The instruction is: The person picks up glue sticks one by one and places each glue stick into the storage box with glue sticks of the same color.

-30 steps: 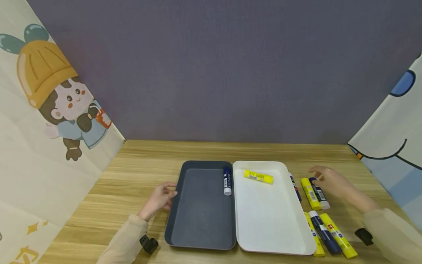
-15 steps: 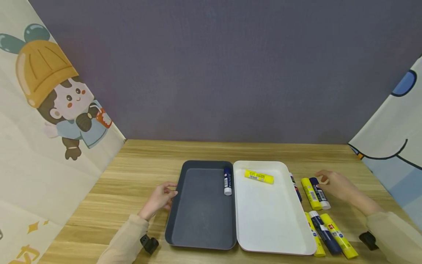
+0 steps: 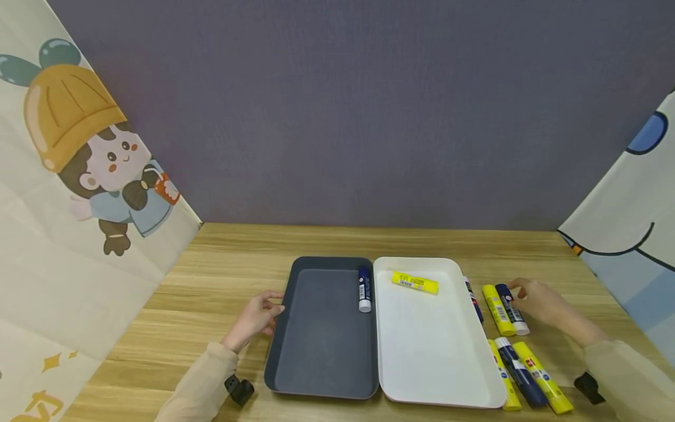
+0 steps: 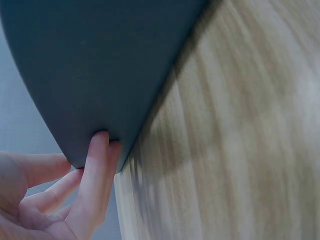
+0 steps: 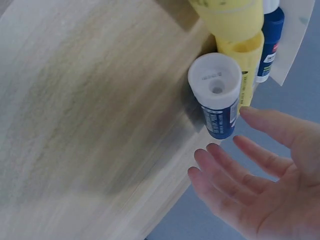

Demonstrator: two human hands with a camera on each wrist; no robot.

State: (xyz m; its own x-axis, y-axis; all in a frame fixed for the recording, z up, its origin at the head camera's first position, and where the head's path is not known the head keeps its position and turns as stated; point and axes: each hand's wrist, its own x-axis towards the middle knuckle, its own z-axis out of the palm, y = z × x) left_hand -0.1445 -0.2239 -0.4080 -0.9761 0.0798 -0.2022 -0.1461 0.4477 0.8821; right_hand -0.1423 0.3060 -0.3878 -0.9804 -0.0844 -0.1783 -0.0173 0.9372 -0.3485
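Note:
In the head view my left hand holds the left rim of a dark grey tray. The left wrist view has its fingertips against the tray's outer wall. At the right my right hand reaches around the far end of a navy glue stick with a white cap. Its thumb and fingers are spread on either side of that stick, and gaps show between them in the right wrist view. A yellow glue stick lies alongside, to its left.
A white tray adjoins the dark one and holds a yellow glue stick. Another navy stick lies in the dark tray. Several more sticks, including a navy one and a yellow one, lie beside the white tray.
My right hand has moved slightly right and down, and its fingers have lowered around the upper end of the navy glue stick. The left hand and both trays stay put.

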